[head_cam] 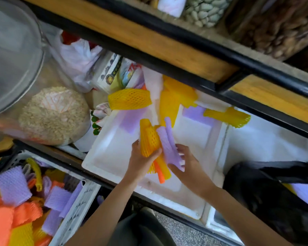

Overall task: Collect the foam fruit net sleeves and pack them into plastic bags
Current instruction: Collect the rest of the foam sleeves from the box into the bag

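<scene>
over the white tray (112, 153), sleeves (150, 139) fill left grip (140, 162).

yellow mesh sleeves (150, 139), lilac sleeves (169, 144), white foam tray (103, 155), black bag (267, 192)

shelf (64, 156) bearing white foam tray (110, 148) and grain bag (55, 116)

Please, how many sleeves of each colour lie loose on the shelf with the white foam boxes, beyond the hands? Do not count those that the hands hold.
Yellow sleeves: 3, at left, middle and right; the middle one may be two overlapping.
Purple sleeves: 2, flat and blurred.
Total: 5.
</scene>
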A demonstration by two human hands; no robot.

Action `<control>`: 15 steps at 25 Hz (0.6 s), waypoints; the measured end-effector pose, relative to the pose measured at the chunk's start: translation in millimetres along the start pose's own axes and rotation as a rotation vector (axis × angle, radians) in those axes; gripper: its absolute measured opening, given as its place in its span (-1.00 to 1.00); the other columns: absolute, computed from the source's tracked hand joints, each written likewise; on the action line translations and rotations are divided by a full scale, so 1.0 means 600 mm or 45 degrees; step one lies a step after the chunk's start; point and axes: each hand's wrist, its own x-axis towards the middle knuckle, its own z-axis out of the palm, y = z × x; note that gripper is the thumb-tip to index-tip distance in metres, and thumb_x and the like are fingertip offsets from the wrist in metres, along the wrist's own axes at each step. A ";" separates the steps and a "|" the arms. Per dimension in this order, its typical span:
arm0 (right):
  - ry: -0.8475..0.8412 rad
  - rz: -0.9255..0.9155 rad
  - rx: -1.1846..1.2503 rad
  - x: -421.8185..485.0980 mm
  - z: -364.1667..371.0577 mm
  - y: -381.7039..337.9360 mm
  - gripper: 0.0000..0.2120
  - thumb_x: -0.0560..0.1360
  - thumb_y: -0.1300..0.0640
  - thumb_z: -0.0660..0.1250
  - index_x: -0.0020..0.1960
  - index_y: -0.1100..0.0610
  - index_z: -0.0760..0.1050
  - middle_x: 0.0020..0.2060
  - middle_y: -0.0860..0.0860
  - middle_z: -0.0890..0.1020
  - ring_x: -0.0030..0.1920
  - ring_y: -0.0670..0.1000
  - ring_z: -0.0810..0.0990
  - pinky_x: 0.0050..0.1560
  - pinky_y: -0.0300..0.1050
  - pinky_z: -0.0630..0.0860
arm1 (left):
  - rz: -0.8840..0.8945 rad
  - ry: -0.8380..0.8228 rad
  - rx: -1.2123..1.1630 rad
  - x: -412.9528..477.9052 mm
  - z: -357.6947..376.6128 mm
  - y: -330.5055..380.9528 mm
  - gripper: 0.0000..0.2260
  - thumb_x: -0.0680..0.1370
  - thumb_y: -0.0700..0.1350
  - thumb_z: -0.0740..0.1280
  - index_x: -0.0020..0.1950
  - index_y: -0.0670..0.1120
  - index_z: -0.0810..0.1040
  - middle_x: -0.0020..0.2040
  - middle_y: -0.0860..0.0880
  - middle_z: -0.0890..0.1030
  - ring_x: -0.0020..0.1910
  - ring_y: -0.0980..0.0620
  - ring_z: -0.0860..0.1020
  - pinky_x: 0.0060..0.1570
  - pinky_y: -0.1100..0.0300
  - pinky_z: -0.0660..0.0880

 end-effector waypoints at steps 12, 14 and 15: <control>0.732 -0.101 0.168 -0.221 -0.174 -0.062 -0.51 0.27 -0.28 0.38 0.06 -0.19 0.22 0.03 -0.31 0.46 0.03 -0.28 0.51 -0.01 -0.43 0.42 | 0.908 -0.260 -0.006 -0.197 0.143 0.152 -0.34 0.31 0.11 0.41 0.33 0.19 0.17 0.33 0.01 0.41 0.29 0.09 0.44 0.24 0.16 0.41; 0.922 -0.216 0.224 -0.260 -0.208 -0.056 -0.56 0.36 -0.24 0.39 0.11 -0.20 0.25 0.07 -0.30 0.48 0.10 -0.27 0.50 0.03 -0.43 0.41 | 1.020 -0.299 -0.036 -0.237 0.182 0.189 -0.37 0.32 0.09 0.41 0.30 0.20 0.18 0.25 0.01 0.45 0.21 0.16 0.48 0.15 0.28 0.41; 1.021 -0.279 0.247 -0.278 -0.225 -0.053 -0.57 0.38 -0.22 0.38 0.14 -0.18 0.26 0.10 -0.31 0.47 0.12 -0.24 0.50 0.06 -0.41 0.42 | 1.078 -0.322 -0.054 -0.258 0.204 0.207 -0.39 0.32 0.09 0.41 0.29 0.18 0.20 0.20 0.01 0.46 0.18 0.17 0.49 0.12 0.30 0.40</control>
